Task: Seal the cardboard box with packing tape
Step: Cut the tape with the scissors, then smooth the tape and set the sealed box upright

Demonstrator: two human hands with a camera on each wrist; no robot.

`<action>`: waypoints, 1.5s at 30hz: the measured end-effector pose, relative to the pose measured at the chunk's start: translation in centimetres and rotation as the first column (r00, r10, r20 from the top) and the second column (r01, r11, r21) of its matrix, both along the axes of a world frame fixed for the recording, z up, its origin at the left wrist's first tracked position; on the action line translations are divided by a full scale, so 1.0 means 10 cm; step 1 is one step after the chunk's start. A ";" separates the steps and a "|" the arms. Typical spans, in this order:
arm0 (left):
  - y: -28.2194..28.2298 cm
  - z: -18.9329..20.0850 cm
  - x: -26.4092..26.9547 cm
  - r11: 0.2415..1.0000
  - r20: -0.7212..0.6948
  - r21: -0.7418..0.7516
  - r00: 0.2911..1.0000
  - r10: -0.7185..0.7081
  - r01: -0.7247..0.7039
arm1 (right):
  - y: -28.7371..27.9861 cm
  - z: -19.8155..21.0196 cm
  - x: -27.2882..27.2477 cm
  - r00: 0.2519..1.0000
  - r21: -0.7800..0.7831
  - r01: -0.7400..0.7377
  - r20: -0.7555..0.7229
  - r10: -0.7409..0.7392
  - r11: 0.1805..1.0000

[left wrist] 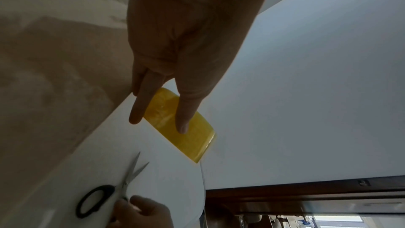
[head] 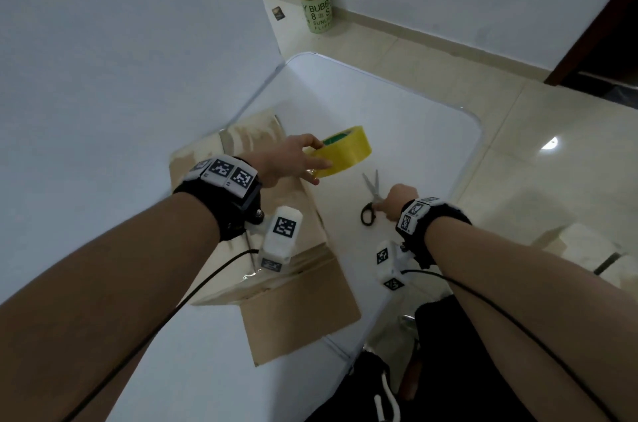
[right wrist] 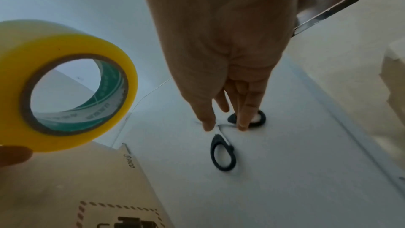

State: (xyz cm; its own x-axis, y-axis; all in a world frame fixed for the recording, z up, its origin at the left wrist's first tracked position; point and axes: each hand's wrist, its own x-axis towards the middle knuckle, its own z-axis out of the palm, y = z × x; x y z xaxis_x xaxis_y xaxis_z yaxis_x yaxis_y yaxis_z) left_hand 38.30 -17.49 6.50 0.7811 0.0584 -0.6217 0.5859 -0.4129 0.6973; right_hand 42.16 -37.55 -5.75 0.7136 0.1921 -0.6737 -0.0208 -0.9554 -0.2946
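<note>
The left hand [head: 288, 159] pinches the yellow tape roll [head: 345, 150] between thumb and fingers, holding it in the air just past the far right corner of the cardboard box [head: 276, 249]. Right of the box, the scissors [head: 371, 195] lie flat on the white table [head: 397, 117], blades pointing away and handle loops toward the person. The right hand [head: 397, 200] is down at the handle end, fingertips on a loop, not yet closed round it. Clearly the nearer hand for that pickup.
</note>
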 end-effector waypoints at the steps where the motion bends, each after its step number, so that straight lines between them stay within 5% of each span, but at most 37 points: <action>1: 0.02 0.02 0.00 1.000 -0.002 0.008 1.000 -0.001 0.001 | 0.04 0.00 0.05 0.999 0.008 -0.018 0.032 0.017 1.000; 3: 0.04 0.05 0.02 1.000 -0.005 0.029 1.000 0.000 0.000 | 0.09 0.01 0.13 0.992 0.073 0.010 0.125 -0.019 0.997; 6: 0.04 0.07 0.07 0.997 -0.005 0.076 1.000 -0.007 0.008 | 0.08 0.11 0.27 0.911 0.429 0.157 0.284 -0.298 0.889; 9: -0.01 0.07 0.14 0.981 0.002 0.187 0.999 -0.053 0.052 | 0.10 0.32 0.41 0.754 0.663 -0.084 0.530 -0.387 0.744; 12: -0.13 0.07 0.23 0.947 0.013 0.298 0.992 -0.129 0.120 | 0.16 0.55 0.41 0.736 0.484 -0.358 0.673 -0.078 0.798; 16: -0.27 0.08 0.33 0.882 0.031 0.408 0.962 -0.270 0.235 | 0.12 0.70 0.33 0.776 0.241 -0.460 0.576 0.256 0.854; 22: -0.36 0.09 0.39 0.931 0.062 0.254 0.957 -0.284 0.260 | -0.21 0.40 0.37 0.861 0.074 -0.292 0.455 0.228 0.953; 27: -0.21 0.01 0.20 0.949 0.120 0.278 0.975 -0.185 0.146 | -0.40 0.11 0.43 0.890 -0.137 -0.117 0.425 0.164 0.984; 33: 0.04 -0.12 -0.16 0.987 0.219 0.129 0.973 0.068 -0.098 | -0.09 0.18 0.30 0.913 0.100 -0.126 0.400 0.076 0.987; 38: 0.23 -0.08 -0.57 0.966 0.354 0.075 0.912 0.206 -0.247 | 0.37 0.46 -0.16 0.900 0.453 -0.241 0.435 0.023 0.858; 45: 0.61 -0.12 -1.64 0.886 0.464 0.177 0.830 0.310 -0.429 | 0.85 0.92 -0.89 0.756 0.440 -0.635 0.523 0.394 0.634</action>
State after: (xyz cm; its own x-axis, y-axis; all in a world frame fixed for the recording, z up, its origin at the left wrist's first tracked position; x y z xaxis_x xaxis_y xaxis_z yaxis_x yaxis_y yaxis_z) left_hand 21.93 -11.43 5.35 0.8446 0.5087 -0.1667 0.4151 -0.4257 0.8041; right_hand 33.29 -29.10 3.49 0.5241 0.8510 -0.0338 0.6378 -0.4185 -0.6466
